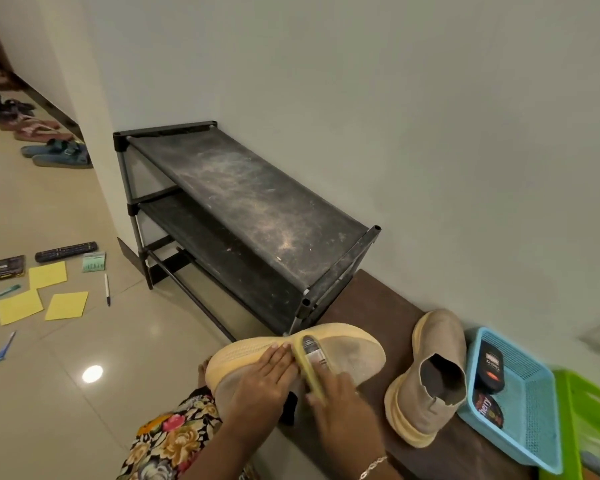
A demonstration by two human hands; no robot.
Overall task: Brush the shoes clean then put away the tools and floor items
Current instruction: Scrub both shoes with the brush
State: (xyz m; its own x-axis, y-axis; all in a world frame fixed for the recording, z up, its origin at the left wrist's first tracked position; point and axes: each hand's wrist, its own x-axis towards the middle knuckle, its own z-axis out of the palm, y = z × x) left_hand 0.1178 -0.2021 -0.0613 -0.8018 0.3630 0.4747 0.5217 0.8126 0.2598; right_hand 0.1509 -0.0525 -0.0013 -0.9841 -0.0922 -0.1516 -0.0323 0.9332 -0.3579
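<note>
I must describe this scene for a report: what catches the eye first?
At bottom centre, the left hand presses flat on a tan shoe while the right hand grips a yellow brush against it. Behind stands a dusty black shoe rack by the wall; yellow papers lie scattered on the floor at left.

The shoes (440,341) are beige and yellow-soled, the basket (534,393) light blue, the papers (47,274) yellow.
</note>
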